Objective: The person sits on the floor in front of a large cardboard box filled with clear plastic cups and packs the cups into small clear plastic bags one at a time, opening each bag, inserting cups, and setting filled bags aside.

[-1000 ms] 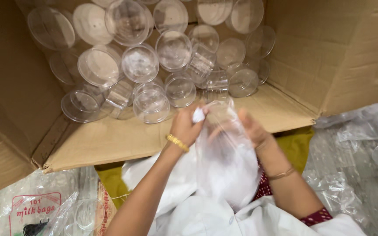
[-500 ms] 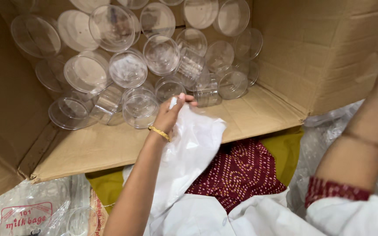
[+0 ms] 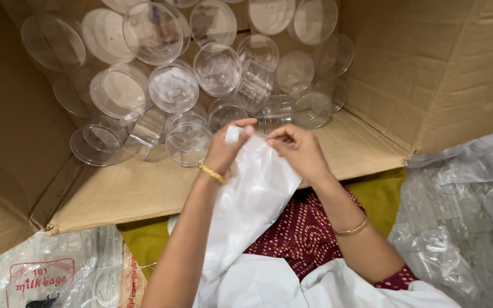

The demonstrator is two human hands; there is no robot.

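Thin white plastic bag [image 3: 252, 199]: light, limp, likely slippery. Pinched at its top edge by left hand [image 3: 226, 149] and right hand [image 3: 299, 149]. Best gripped along that mouth, before the cardboard box [image 3: 440, 74] of clear cups [image 3: 188, 140].

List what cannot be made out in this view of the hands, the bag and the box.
- Head view: whether the plastic bag holds anything; its film is cloudy.
- How many clear cups the cardboard box holds; the top edge cuts the pile.
- Left hand and right hand: the fingertips' grip, hidden by the film.
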